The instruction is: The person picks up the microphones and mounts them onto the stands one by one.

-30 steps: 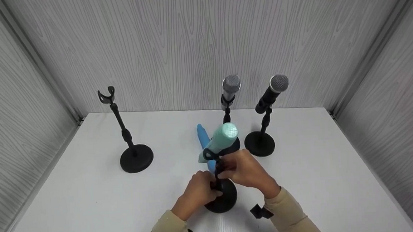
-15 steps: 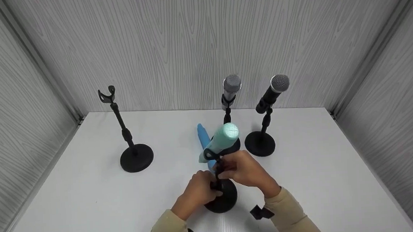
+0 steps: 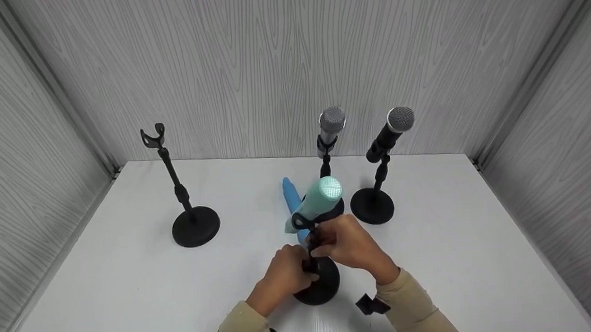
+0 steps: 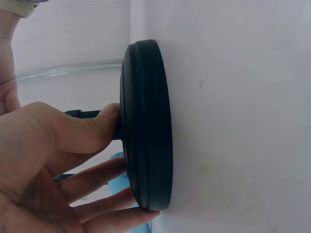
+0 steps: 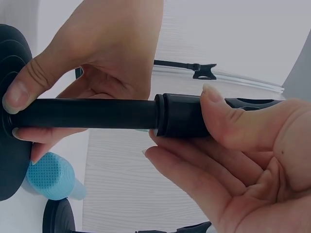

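A black stand with a round base (image 3: 323, 286) stands near the front, a teal microphone (image 3: 320, 198) tilted in its clip. My left hand (image 3: 285, 274) grips the bottom of the pole; in the left wrist view, its thumb lies at the pole and its fingers reach the base (image 4: 146, 126). Higher up, my right hand (image 3: 351, 242) pinches the black collar (image 5: 182, 115) between thumb and fingers, as the right wrist view shows. A blue microphone-shaped object (image 3: 291, 194) lies on the table behind the stand, partly hidden by the teal microphone.
An empty-clipped stand (image 3: 195, 227) is at the left. Behind my hands, a stand holds a silver microphone (image 3: 332, 122); right of it, another stand holds a black microphone (image 3: 388, 134). Grey panels (image 3: 279, 69) enclose the white table (image 3: 128, 279) at the back and sides.
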`<state>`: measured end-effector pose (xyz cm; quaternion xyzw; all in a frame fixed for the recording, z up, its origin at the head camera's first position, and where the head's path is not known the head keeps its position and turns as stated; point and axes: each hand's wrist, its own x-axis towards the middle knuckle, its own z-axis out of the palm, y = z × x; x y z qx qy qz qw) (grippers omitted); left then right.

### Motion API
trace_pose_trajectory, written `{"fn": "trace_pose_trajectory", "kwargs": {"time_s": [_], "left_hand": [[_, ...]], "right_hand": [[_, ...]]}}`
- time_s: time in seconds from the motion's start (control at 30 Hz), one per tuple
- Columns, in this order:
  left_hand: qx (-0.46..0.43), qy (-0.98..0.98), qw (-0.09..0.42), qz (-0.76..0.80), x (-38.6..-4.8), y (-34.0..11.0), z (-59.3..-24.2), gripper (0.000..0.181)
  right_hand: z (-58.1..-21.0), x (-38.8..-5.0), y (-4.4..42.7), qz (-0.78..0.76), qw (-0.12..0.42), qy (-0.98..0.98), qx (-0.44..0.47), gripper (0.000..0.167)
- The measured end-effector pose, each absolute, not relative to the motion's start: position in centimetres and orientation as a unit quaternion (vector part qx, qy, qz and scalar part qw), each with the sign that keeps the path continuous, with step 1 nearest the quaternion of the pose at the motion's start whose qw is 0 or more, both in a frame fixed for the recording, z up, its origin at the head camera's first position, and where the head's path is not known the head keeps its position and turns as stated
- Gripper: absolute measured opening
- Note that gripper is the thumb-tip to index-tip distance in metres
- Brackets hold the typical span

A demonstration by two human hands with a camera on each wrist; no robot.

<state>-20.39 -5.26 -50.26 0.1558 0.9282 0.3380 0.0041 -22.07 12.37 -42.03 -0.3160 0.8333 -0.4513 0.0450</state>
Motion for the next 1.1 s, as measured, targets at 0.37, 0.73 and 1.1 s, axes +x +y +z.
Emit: {"fn": "trace_pose_trajectory", "kwargs": {"time_s": [0.37, 0.73, 1.1], "left_hand": [[0.151, 0.927, 0.024, 0.342, -20.7, -5.6, -49.6, 0.027], [0.161, 0.926, 0.047, 0.338, -20.9, -7.2, -49.0, 0.027], [0.135, 0.935, 0.038, 0.326, -21.7, -9.4, -48.7, 0.034]], "right_hand": [[-41.9, -22.3, 12.8, -0.446, 0.065, 0.827, -0.336, 0.016], [-43.8, -21.8, 12.3, -0.297, 0.140, 0.886, -0.328, 0.022], [-46.9, -20.2, 9.2, -0.128, 0.116, 0.919, -0.355, 0.040]]}}
